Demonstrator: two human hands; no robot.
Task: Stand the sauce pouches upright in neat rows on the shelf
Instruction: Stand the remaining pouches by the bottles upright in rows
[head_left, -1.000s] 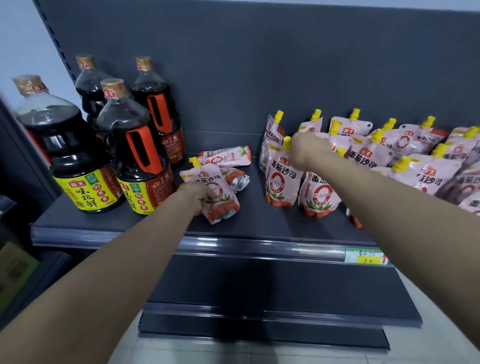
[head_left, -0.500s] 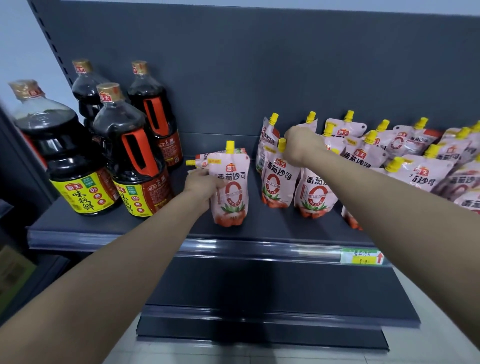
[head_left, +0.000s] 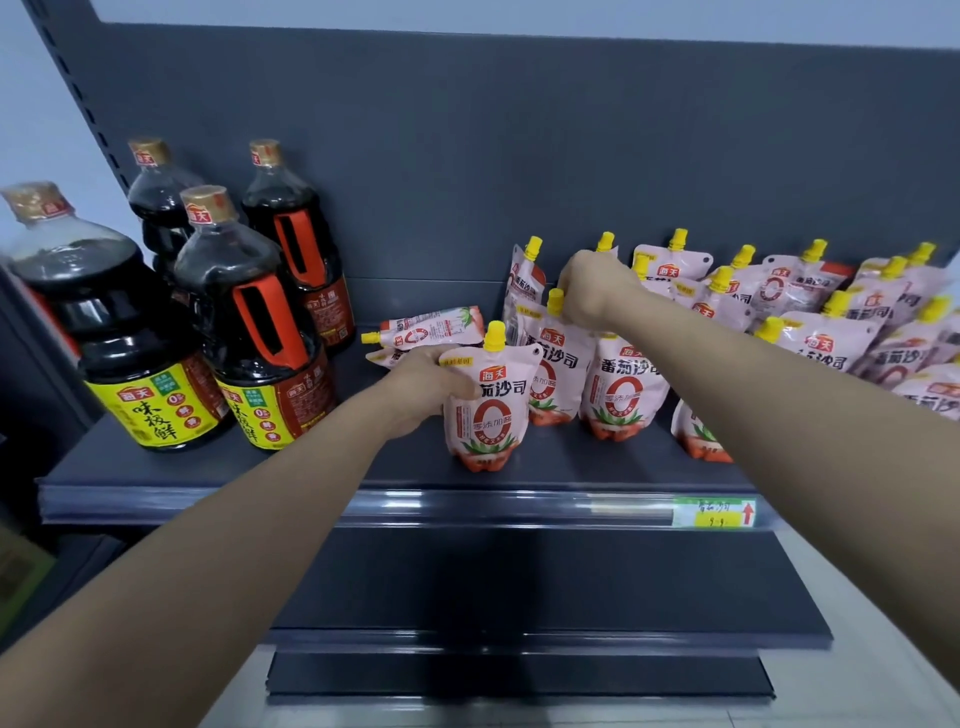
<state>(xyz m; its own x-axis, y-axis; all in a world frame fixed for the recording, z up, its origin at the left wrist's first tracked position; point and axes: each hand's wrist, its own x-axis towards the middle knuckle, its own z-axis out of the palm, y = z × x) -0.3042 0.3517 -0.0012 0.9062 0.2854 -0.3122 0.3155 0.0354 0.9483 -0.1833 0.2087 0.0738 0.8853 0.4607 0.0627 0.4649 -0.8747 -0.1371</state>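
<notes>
Pouch (head_left: 488, 410) stands upright near the shelf (head_left: 260, 467) front edge, my left hand (head_left: 423, 387) wrapped around its left side. My right hand (head_left: 589, 291) is closed on the top of a standing pouch (head_left: 621, 395) in the row just right of it.
</notes>
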